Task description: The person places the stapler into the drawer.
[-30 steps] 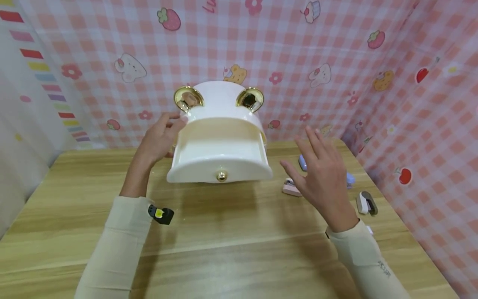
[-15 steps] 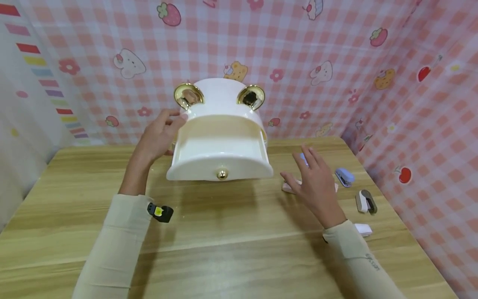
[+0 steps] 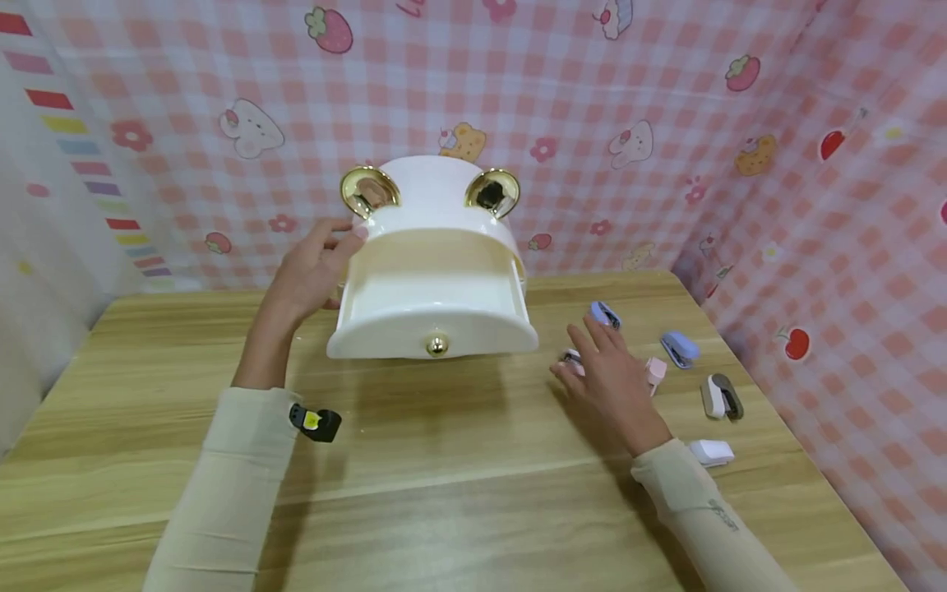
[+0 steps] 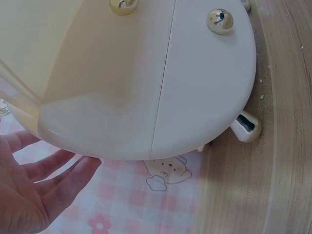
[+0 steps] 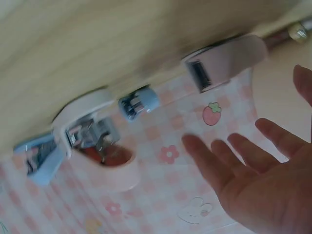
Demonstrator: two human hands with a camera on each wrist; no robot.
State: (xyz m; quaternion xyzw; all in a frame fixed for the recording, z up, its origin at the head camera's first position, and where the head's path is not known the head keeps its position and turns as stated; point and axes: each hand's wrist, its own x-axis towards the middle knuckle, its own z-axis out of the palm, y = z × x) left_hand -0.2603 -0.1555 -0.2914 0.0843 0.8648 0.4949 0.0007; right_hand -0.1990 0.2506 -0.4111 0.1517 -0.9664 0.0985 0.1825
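Observation:
A white cabinet [image 3: 436,191] with gold ears stands at the back, its upper drawer [image 3: 432,333] pulled out by a gold knob. My left hand [image 3: 314,267] rests on the cabinet's left side, thumb at the front rim; in the left wrist view its fingers [image 4: 73,183] lie fairly straight along the side. My right hand [image 3: 612,386] hovers low with spread fingers over a pink stapler [image 3: 574,362], which it partly covers. Another pink piece [image 3: 655,372] shows beyond the hand. In the right wrist view the palm holds nothing, near a pink stapler [image 5: 226,61].
Blue staplers [image 3: 605,315] [image 3: 679,349] lie farther back on the right. A grey-and-white stapler [image 3: 721,397] and a white one [image 3: 712,452] sit nearer the right edge of the wooden table [image 3: 444,493]. Checked pink cloth [image 3: 562,90] hangs behind and on the right.
My right hand has come down and toward me, from above the table to low over the pink stapler, uncovering blue and white staplers. The left hand stays at the cabinet's side.

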